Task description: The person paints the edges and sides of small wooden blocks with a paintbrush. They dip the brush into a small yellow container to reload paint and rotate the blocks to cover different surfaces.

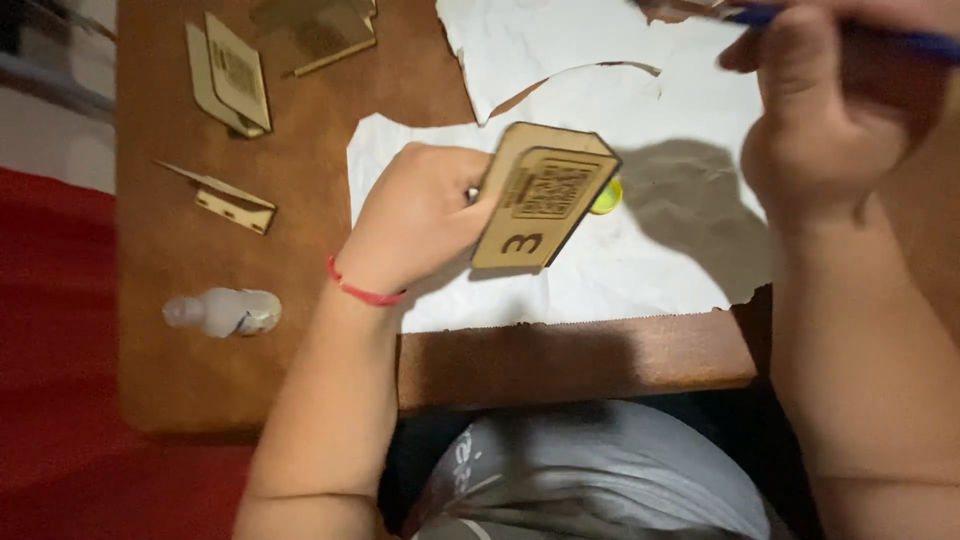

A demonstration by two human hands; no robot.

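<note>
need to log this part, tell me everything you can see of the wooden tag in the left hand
The wooden tag is a flat, pale plywood piece with clipped upper corners and dark, burnt-looking edges. An engraved square code pattern and a numeral mark its face. It seems to be two layers. The left hand grips its left edge, holding it tilted above the white paper.

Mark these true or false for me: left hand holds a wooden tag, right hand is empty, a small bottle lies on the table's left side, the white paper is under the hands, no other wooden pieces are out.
1. The left hand holds a wooden tag: true.
2. The right hand is empty: false, it grips a blue pen-like tool.
3. A small bottle lies at left on the table: true.
4. White paper lies under the hands: true.
5. No other wooden pieces: false, several wooden pieces lie at upper left.
</note>
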